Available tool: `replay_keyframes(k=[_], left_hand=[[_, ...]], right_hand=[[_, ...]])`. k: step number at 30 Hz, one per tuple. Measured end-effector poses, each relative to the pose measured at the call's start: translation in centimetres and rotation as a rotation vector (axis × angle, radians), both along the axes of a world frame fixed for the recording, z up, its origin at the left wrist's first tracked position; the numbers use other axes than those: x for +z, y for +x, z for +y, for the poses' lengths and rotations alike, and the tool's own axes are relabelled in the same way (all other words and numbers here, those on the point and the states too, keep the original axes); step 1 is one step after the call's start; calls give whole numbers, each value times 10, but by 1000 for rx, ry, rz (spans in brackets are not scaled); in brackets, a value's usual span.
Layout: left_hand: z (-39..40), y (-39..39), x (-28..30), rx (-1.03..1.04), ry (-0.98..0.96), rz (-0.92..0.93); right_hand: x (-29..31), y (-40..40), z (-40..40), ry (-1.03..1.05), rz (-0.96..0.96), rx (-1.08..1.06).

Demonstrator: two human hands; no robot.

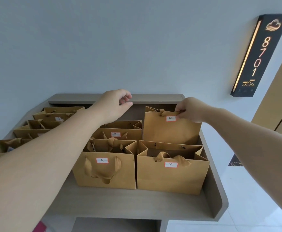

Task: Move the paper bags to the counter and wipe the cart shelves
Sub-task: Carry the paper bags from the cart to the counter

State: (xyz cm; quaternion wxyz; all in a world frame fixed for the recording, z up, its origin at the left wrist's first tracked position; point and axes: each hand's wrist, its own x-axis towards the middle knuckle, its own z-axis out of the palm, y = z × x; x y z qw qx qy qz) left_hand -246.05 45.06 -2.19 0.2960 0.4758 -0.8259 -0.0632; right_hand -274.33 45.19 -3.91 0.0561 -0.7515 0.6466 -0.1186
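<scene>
Several brown paper bags with numbered labels stand on a grey counter [153,206]. Bag 5 [106,171] and bag 8 [172,174] are at the front, bag 7 [118,133] behind bag 5, bag 3 [53,117] at the back left. Bag 9 [170,129] stands at the back right, taller than the rest. My right hand [189,109] pinches its top edge by the handle. Over the back middle of the counter my left hand [116,104] hovers with fingers loosely curled, holding nothing. The cart is out of view.
The counter has a raised back ledge [153,97] and a raised right rim [215,181] against a pale wall. A dark room sign reading 8701 [257,54] hangs on the wall at right. A wooden door [281,91] is at far right, white floor below.
</scene>
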Motion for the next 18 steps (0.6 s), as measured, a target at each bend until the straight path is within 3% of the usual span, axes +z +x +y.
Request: replay_keyframes(k=[10,18], left_hand=[[-2,6,-23,29,25,-34],[2,18,-29,89,31,-43]], right_hand=[[-48,6,-10,109,77,1],[-54,7,-16,177,110,31]])
